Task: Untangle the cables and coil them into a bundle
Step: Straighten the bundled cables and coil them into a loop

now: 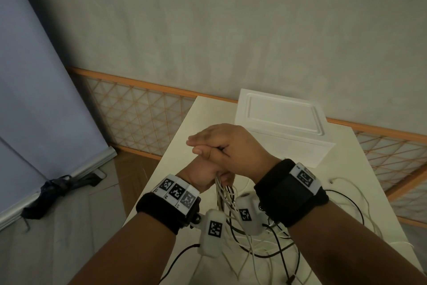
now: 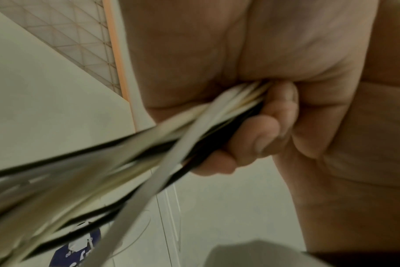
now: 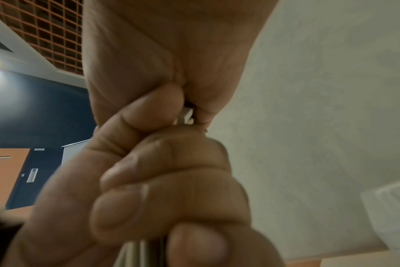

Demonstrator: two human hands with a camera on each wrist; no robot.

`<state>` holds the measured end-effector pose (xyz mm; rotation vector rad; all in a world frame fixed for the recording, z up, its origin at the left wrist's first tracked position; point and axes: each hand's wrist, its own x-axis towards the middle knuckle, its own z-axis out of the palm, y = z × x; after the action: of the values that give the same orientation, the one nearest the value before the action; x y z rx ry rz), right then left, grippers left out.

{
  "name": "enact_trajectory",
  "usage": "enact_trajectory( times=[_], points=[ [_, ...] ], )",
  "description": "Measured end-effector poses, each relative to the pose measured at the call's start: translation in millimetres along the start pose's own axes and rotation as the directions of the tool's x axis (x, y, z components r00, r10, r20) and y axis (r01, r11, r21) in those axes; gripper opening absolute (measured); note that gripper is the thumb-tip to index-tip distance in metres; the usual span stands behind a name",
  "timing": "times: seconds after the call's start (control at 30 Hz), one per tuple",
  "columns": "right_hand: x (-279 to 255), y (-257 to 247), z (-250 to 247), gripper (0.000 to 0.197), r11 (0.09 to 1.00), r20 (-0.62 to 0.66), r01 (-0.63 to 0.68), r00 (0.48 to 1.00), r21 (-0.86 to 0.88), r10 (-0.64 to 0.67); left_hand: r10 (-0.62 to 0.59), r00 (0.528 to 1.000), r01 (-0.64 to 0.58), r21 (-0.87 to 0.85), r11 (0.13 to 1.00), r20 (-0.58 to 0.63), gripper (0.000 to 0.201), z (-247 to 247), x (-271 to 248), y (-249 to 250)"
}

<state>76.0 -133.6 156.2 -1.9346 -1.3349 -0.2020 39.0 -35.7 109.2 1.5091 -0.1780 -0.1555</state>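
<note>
A pale, smooth-topped table (image 1: 184, 136) stands against a matt grey wall (image 1: 231, 25), with an orange-framed lattice panel (image 1: 138, 111) running along the wall's foot. At the table's far end lies a white rectangular tray (image 1: 284, 109) of moulded plastic with a raised rim and rounded corners. Above the near half of the table both hands meet, each wrist wearing a black fabric band with white printed marker tags. The left hand (image 1: 203, 173) is closed in a fist round a gathered bunch of thin cables (image 1: 225, 194), white and black, round in section and smooth-jacketed; the left wrist view shows its fingertips (image 2: 260, 137) curled tight against the strands where they leave the palm. The right hand (image 1: 233, 146) sits directly on top of the left, touching it, fingers bent over and pinching the upper ends of the same bunch; the right wrist view shows a small white connector (image 3: 186, 115) nipped between its finger and palm. Below the fists the cables hang down and spread in loose, crossing loops over the table surface, a few strands trailing towards its right edge.
</note>
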Motion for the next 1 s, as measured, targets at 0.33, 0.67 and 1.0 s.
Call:
enact_trajectory(
  times=[0.33,0.67,1.0],
  points=[
    [3.1,0.9,-0.9,0.021,0.999,-0.111,-0.016,0.994,0.029,0.019,0.098,0.993,-0.093,0.072,0.993,-0.067,0.024,0.8,1.5,-0.3],
    [0.1,5.4,-13.6,0.066,0.790,0.038,-0.314,0.937,0.527,0.347,0.125,0.991,-0.116,-0.177,0.977,0.037,0.021,-0.4,6.7,-0.8],
    [7.5,6.5,-11.9,0.046,0.717,0.034,-0.339,0.914,0.610,0.403,0.020,0.994,0.019,-0.341,0.940,0.112,0.025,-8.9,10.7,-5.6]
  ],
)
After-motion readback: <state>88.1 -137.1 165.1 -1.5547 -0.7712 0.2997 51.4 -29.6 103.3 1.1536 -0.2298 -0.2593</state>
